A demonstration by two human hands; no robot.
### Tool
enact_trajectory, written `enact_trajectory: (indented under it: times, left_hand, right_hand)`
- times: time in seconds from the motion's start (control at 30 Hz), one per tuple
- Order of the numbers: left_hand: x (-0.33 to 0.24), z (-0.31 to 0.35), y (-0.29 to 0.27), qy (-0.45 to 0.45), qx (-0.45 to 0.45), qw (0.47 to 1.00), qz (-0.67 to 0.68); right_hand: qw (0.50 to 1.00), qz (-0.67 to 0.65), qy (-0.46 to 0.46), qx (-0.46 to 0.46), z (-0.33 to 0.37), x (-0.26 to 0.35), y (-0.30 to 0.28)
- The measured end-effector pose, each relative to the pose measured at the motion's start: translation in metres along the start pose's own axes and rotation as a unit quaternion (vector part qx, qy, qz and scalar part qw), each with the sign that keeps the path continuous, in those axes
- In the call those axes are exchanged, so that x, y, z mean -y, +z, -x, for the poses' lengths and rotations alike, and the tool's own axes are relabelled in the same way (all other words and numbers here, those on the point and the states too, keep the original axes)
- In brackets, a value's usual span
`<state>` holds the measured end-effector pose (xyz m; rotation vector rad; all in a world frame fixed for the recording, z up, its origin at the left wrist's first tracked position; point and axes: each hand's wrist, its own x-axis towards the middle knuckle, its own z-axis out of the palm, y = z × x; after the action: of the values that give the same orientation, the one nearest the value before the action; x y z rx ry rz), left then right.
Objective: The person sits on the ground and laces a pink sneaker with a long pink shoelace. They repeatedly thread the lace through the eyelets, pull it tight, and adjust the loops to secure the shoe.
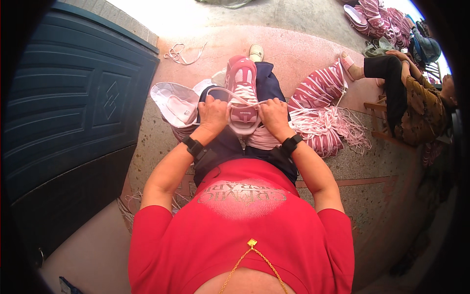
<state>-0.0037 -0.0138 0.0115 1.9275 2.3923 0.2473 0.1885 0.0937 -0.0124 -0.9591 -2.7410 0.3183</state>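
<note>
The heel of the pink shoe point(243, 93) is covered by the left hand point(212, 114) and right hand point(274, 115). At the right edge, another person point(416, 103) is cut off, and the shoe pile point(379, 19) at upper right is blurred.

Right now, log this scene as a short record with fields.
Left hand: grips the white lace beside the pink shoe
Right hand: grips the lace on the shoe's other side
Shoe: on the lap, toe pointing away
Left of lap: white shoe part
Right: pile of pink shoes
Beyond: seated person
</note>
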Motion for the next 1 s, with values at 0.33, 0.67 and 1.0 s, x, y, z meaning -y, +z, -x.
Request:
enact_trajectory:
  times: [0.33,0.67,1.0]
  left_hand:
    - [0.026,-0.011,-0.003,0.240,-0.021,0.970,0.042]
    - [0.006,-0.049,0.001,0.092,-0.025,0.963,0.254]
    - [0.124,-0.093,0.036,-0.244,-0.001,0.922,0.300]
  right_hand:
    - [0.982,-0.117,-0.137,-0.054,0.001,-0.026,0.011]
    - [0.961,-0.239,-0.032,-0.132,-0.048,0.007,-0.014]
    - [0.920,-0.347,0.171,-0.067,-0.077,-0.051,-0.038]
